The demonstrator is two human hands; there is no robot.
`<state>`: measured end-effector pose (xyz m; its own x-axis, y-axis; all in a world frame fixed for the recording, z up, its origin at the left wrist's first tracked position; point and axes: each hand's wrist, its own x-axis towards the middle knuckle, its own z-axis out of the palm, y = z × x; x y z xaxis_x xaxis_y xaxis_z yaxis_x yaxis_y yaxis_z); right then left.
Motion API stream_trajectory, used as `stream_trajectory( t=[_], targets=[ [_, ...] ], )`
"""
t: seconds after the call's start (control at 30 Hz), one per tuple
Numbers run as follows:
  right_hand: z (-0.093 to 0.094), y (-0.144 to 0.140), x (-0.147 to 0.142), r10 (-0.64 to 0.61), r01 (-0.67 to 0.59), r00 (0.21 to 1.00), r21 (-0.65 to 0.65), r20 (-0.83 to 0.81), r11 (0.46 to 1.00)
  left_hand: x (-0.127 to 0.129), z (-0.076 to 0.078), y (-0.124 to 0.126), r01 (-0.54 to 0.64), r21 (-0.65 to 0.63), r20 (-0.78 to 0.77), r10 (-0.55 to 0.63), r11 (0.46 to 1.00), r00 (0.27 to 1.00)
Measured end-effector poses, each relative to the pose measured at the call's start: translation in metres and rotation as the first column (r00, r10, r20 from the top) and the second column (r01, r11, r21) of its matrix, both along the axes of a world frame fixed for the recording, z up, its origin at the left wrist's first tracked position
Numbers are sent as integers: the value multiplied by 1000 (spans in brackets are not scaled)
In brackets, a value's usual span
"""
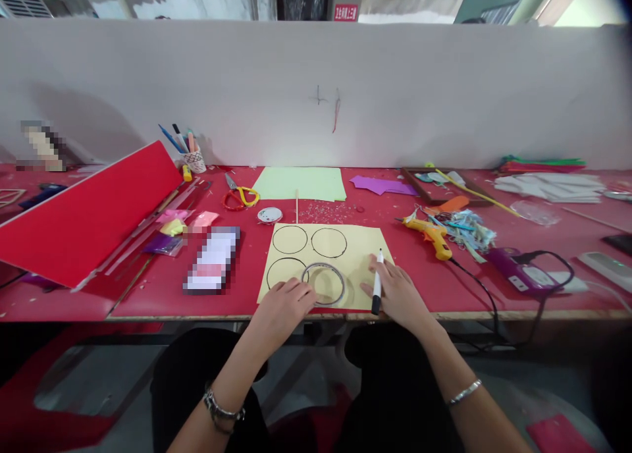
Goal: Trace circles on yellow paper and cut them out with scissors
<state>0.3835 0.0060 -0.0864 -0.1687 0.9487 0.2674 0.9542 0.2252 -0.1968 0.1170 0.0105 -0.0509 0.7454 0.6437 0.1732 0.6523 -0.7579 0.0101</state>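
Note:
A pale yellow sheet of paper [365,242] lies at the table's front edge with three black circles drawn on it. On its lower part rests a grey ring [342,285], overlapping the lower left circle. My left hand [286,303] is at the ring's left side, fingers together and bent over its edge, partly hiding it. In my right hand [399,293], on the sheet's right side, a white marker [378,283] is held between thumb and fingers. Its tip points away from me and its black end faces me.
A phone [213,259] and a red board [99,216] lie to the left. Scissors [239,195], a round white disc [270,215] and light green paper [301,183] are behind the sheet. To the right are a yellow glue gun [428,234], its cord and a purple box [523,270].

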Motion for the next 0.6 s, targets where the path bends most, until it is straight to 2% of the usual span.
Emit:
stream_trajectory(
  t=[0.17,0.3,0.47,0.6],
  targets=[
    [-2,9,-9,37,-37,999,22,-24,999,8,-10,8,-40,-23,81,42,999,996],
    [-2,11,-9,33,-33,999,18,-23,999,12,-13,11,-74,-37,112,77,997,991],
    [5,5,-5,24,-24,1000,-6,-17,1000,8,-11,13,-29,-103,183,47,994,982],
    [6,1,-5,12,-11,1000,32,-25,999,9,-11,13,-5,-131,240,37,991,970]
  ],
)
